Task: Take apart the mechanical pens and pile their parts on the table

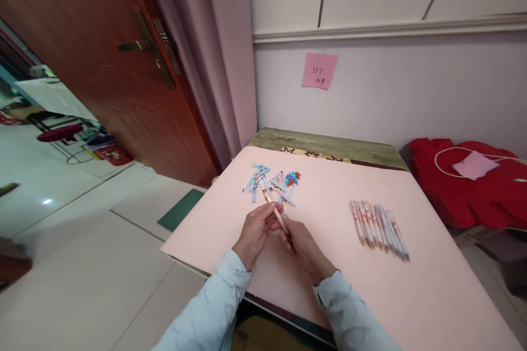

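Between my two hands is a slim pen (pixel 281 220), pointing away and up to the left. My left hand (pixel 256 230) pinches it near its upper part, and my right hand (pixel 303 244) is closed round its lower end. Just beyond my fingers lies a loose heap of pen parts (pixel 263 178) in blue, white and brown. Beside that heap sits a small pile of blue and brown pieces (pixel 292 177), too small to name. To the right, several pens (pixel 379 230) lie side by side in a row.
Pale pink sheeting covers the table (pixel 329 192). A red cloth (pixel 465 192) with a white cord and a pink paper lies at the right. A pink note (pixel 319 71) is stuck on the wall. The wooden door (pixel 107 55) and a curtain (pixel 214 55) stand at the left.
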`<act>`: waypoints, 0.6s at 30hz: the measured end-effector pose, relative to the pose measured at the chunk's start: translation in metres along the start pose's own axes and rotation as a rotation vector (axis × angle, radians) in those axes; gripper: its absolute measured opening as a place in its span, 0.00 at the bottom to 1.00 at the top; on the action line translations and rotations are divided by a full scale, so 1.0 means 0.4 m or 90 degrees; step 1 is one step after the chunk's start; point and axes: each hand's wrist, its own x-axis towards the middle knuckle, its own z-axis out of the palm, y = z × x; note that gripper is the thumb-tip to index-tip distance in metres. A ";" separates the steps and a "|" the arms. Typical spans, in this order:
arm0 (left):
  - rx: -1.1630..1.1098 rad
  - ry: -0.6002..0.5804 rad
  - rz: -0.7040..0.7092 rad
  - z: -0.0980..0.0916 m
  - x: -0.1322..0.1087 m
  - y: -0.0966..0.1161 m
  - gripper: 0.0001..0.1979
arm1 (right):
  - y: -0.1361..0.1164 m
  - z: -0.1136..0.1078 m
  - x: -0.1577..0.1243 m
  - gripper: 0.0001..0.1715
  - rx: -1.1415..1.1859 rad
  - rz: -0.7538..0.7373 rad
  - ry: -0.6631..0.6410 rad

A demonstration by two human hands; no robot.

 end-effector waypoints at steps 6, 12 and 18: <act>-0.045 0.063 0.024 0.005 0.005 -0.015 0.07 | 0.012 0.003 0.010 0.26 0.047 -0.126 0.059; -0.048 0.052 0.006 0.013 0.012 -0.025 0.09 | 0.007 0.004 0.000 0.30 0.010 -0.083 0.070; -0.064 0.073 -0.005 0.021 0.025 -0.049 0.08 | 0.009 -0.015 0.012 0.27 -0.038 -0.102 0.093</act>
